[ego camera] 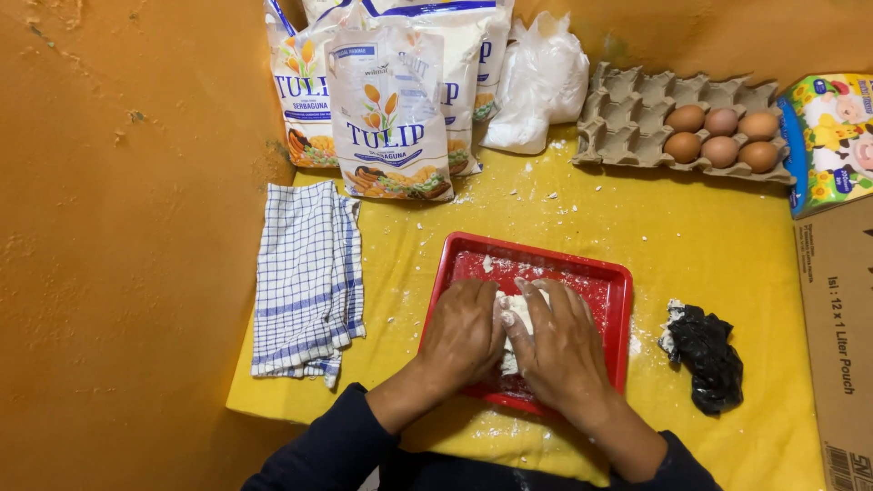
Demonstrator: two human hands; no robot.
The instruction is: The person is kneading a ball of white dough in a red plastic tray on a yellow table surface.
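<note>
Here, nearest the viewer, two dark sleeves lead to the left hand and the right hand, both lying palm-down inside a red tray on the yellow-covered counter. The lump of white dough sits between and under the two hands, at the tray's middle. The fingers of both hands are curled over it and pressing, not spread flat. The dough's long axis appears to run away from the person, along the gap between the hands; both hands are equally near it.

Left of the tray lies a folded blue-checked cloth; right of it, a crumpled black plastic bag. Further back stand flour bags, a white plastic bag and an egg carton holding six brown eggs. Cardboard boxes line the right edge.
</note>
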